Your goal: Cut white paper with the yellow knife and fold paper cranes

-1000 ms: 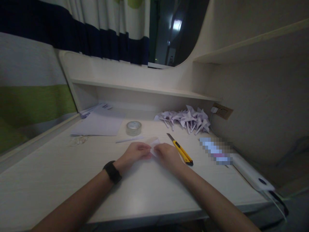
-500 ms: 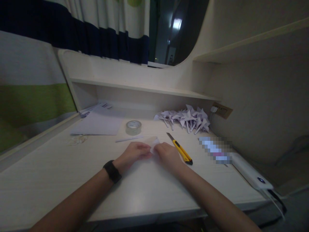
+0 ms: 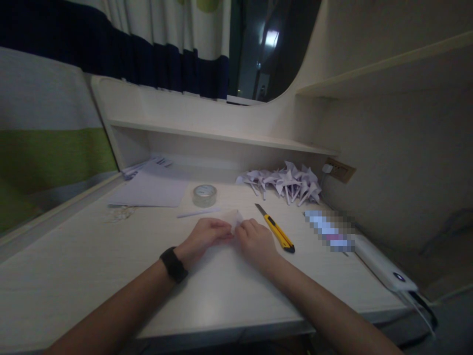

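Between my two hands is a small piece of white paper (image 3: 235,217), its upper part showing beyond the fingers and the rest hidden by them. My left hand (image 3: 210,234), with a black watch at the wrist, pinches the paper's left side. From the right, my right hand (image 3: 256,240) closes on it with curled fingers. Just behind the left hand lies a thin rolled paper stick (image 3: 198,213). A yellow utility knife (image 3: 279,231), blade out, rests right of my right hand. Behind the stick stands a roll of clear tape (image 3: 204,196).
Several white paper pinwheels (image 3: 288,182) are heaped at the back right. Paper sheets (image 3: 151,187) lie at the back left, with rubber bands (image 3: 120,214) in front. Along the right edge are a blurred-out flat item (image 3: 327,229) and a white power bank (image 3: 384,264) with cables.
The paper's visible top has shifted slightly and looks more pointed. My right fingers have curled in a little more; both hands stay in nearly the same place.
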{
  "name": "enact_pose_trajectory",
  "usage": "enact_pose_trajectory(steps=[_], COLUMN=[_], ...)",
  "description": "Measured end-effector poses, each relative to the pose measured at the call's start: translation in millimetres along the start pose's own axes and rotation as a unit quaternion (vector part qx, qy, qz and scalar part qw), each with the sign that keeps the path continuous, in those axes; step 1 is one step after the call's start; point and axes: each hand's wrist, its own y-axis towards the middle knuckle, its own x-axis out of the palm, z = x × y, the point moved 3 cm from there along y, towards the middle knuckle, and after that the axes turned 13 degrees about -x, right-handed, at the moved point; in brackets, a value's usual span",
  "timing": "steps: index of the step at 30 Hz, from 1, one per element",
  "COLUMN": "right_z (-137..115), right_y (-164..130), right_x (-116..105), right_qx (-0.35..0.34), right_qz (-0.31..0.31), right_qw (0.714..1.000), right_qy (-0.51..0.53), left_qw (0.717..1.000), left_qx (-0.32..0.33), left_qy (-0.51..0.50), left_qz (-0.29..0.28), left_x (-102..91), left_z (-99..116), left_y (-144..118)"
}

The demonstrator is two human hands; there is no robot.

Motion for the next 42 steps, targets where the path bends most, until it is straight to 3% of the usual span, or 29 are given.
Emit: enact_pose_trajectory(steps=[6,9,18,26,32,42], right_z=[-2,1,9,7,6,3], right_y=[-1,-1,-3,-2,-2,-2], right_x=[5,4,-4,-7,-11,-13], right_qx=[0.063,0.073,0.062,0.013,-0.010,-0.018], right_qz=[-0.028,-0.029,0.075,0.102,0.089,0.108], right_qw=[0.997,0.996,0.993,0.993,0.996,0.994], right_qy=[0.019,0.033,0.061,0.051,0.028,0.012], left_qw=[0.999,0.999,0.995,0.993,0.997,0.998], left_qx=[-0.007,0.022,0.073,0.086,0.072,-0.006], left_qy=[0.015,0.040,0.061,0.073,0.042,-0.044], left_qz=[0.027,0.024,0.011,0.026,0.003,-0.032], left_x=[-1.8,-3.6,-10.2,-12.9,-17.8,-19.9], left_z=[-4,-1,7,5,5,-7], left_y=[4,3,2,2,1,8])
